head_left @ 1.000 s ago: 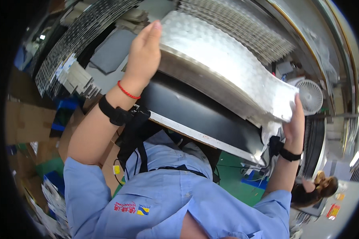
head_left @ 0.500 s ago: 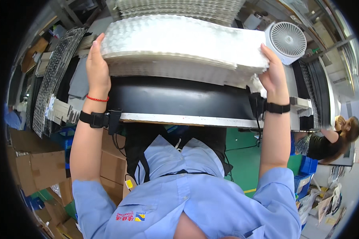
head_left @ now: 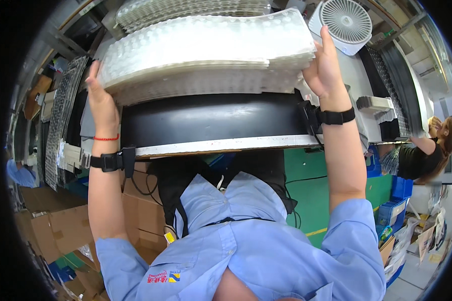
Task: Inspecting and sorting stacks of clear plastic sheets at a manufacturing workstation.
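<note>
Across the smooth green floor point(head_left: 306, 173), brown cardboard boxes point(head_left: 60, 228) crowd the person's left. Before the person runs a long workbench with a glossy black top point(head_left: 211, 120) and a white front edge. Over its far part is a thick stack of translucent white, bubble-textured plastic sheets point(head_left: 201, 50), its ends gripped between the left hand point(head_left: 104, 106) and the right hand point(head_left: 326, 75); whether its underside touches the bench, I cannot tell. Close behind, a second stack of clear ridged sheets point(head_left: 186, 12) blocks the way. Just beyond the right hand stands a white round-grilled fan point(head_left: 346, 22).
</note>
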`<move>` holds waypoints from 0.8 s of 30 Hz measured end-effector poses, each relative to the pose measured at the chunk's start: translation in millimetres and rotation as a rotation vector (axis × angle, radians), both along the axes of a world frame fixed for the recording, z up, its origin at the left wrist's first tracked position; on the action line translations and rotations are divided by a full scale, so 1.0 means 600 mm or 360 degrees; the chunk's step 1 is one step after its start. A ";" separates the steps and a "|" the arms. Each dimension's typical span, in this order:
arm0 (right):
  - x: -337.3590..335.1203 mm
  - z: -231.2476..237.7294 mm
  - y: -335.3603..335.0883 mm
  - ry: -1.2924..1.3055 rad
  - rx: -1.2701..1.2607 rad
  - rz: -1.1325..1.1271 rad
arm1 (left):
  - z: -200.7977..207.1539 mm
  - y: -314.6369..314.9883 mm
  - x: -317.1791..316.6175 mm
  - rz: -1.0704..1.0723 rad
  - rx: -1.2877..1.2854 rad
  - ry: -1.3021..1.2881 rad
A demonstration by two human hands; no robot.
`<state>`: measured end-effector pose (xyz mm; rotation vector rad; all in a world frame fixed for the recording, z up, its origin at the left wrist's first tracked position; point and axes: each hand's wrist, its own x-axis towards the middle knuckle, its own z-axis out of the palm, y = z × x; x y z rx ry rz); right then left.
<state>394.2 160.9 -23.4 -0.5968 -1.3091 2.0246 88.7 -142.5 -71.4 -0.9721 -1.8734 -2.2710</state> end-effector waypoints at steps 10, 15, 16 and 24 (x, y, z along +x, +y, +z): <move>0.080 -0.043 -0.152 0.0335 -0.0225 -0.0508 | 0.231 0.077 0.119 -0.0316 -0.0538 0.0857; 0.075 -0.095 -0.170 0.0491 -0.0211 -0.0374 | 0.273 0.210 0.188 -0.0998 -0.1135 0.0875; 0.076 -0.102 -0.173 0.0548 -0.0256 -0.0349 | 0.275 0.234 0.192 -0.1030 -0.1278 0.0854; 0.115 -0.148 -0.162 0.0755 -0.0301 -0.0302 | 0.271 0.377 0.256 -0.0988 -0.1512 0.0940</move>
